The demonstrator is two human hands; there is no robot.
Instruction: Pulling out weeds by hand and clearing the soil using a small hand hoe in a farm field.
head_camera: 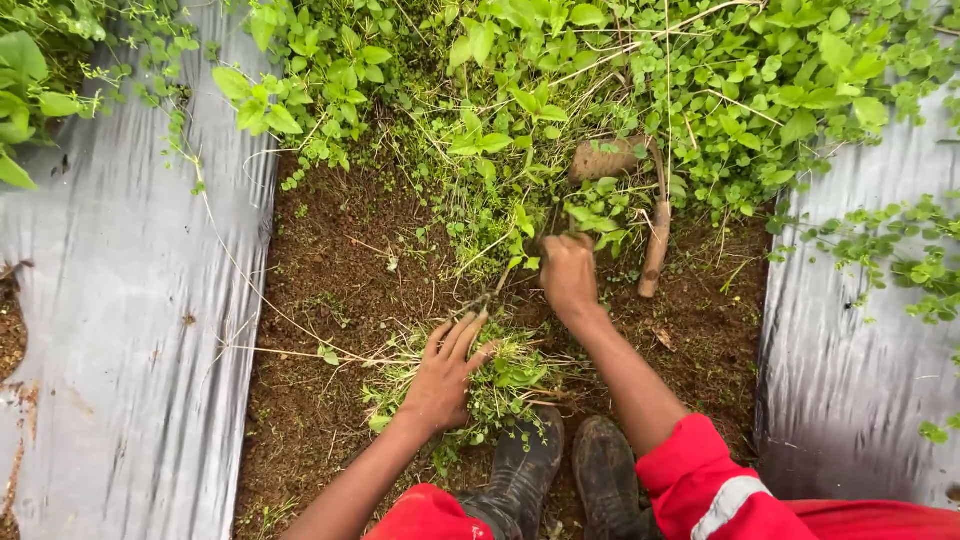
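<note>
My left hand (445, 372) lies flat with fingers spread on a pile of pulled green weeds (505, 372) on the brown soil (330, 290). My right hand (568, 272) is closed around weed stems at the edge of the growing weeds (520, 190), close to the ground. A hoe lies just to its right: a wooden handle (656, 250) and a muddy blade (607, 158), partly hidden by leaves. Neither hand touches it. Both arms wear red sleeves.
Silver plastic mulch sheets cover the beds at the left (110, 320) and right (860, 360). Dense green plants (700, 80) fill the top. My two muddy black boots (565, 470) stand on the soil at the bottom centre.
</note>
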